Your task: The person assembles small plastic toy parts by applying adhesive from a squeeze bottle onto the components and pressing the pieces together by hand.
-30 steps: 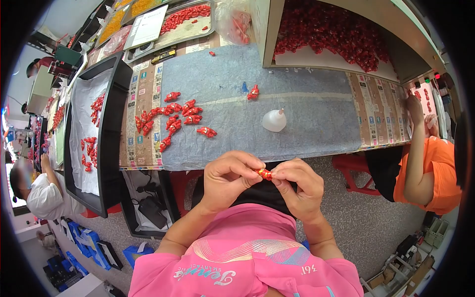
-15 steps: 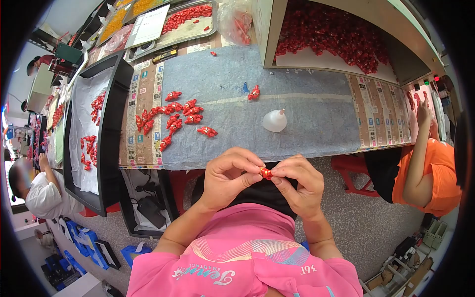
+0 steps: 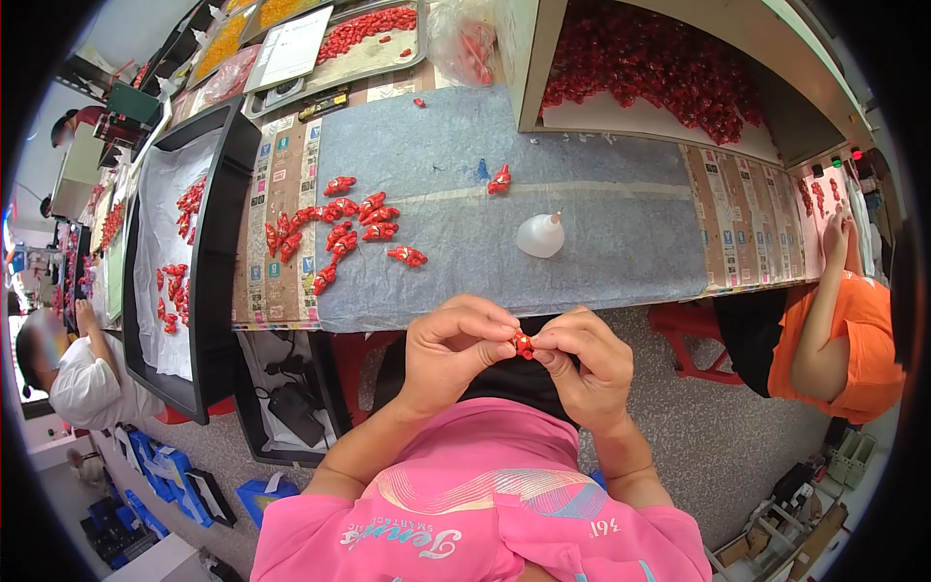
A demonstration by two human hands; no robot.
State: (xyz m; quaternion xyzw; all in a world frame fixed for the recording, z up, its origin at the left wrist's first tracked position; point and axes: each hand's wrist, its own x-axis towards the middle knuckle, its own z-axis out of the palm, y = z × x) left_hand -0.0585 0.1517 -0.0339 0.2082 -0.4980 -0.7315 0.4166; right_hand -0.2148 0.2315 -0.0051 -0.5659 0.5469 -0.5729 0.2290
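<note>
Pinched between my two hands, just off the table's front edge, is a small red figurine (image 3: pixel 523 344) with light markings. My left hand (image 3: pixel 456 351) grips it from the left with thumb and forefinger, and my right hand (image 3: pixel 590 367) from the right; the fingertips cover its ends. Beyond my hands, a white squeeze bottle (image 3: pixel 540 236) with a thin nozzle stands on the blue table cover (image 3: pixel 611 223). Similar red figurines (image 3: pixel 341 240) lie grouped left of it, and a single figurine (image 3: pixel 499 179) lies farther back.
A lined black tray (image 3: pixel 215 242) with red pieces stands at the left. An open-fronted box (image 3: pixel 529 68) holding a red heap is at the back right. Behind lies a metal tray (image 3: pixel 421 39) of red parts. A co-worker in an orange shirt (image 3: pixel 858 339) sits at right, another person (image 3: pixel 92 383) at left.
The held figurine has turned slightly between my fingertips, and both hands keep nearly the same place. At right, the co-worker's hand has lowered a little.
</note>
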